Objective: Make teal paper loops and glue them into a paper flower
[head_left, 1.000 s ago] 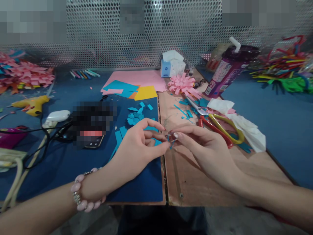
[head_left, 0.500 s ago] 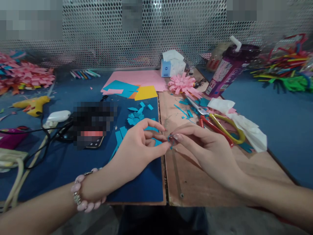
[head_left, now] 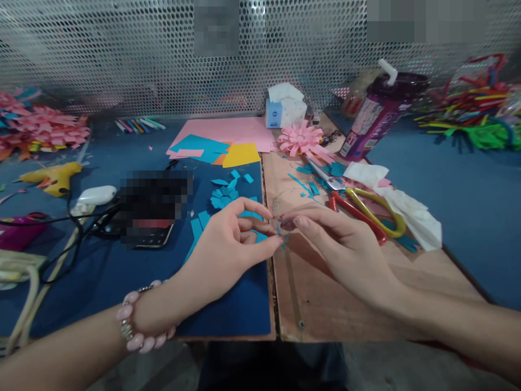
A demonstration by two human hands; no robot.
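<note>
My left hand (head_left: pixel 232 241) and my right hand (head_left: pixel 352 247) meet over the seam of the table. Between their fingertips is a thin blue paper strip (head_left: pixel 284 240), bent into a small curl and partly hidden by the fingers. The right thumb and index finger pinch it, while the left thumb touches its lower end with the left index finger held apart above. Just beyond my left hand lies a blue paper flower (head_left: pixel 223 196), with cut blue paper strips (head_left: pixel 198 225) beside it. Red-and-yellow-handled scissors (head_left: pixel 358 214) rest past my right hand.
A pink paper flower (head_left: pixel 301 140), a tissue box (head_left: pixel 280 108) and a purple tumbler (head_left: pixel 376 117) stand at the back. Coloured paper sheets (head_left: pixel 240 155) lie left of them. A yellow glue gun (head_left: pixel 52 176), cables and a phone (head_left: pixel 152 236) are on the left; crumpled tissue (head_left: pixel 419 217) lies right.
The blue strip's curl shows more openly between the fingertips, and the right thumb has shifted slightly. Both hands stay in nearly the same place; the view has moved a little.
</note>
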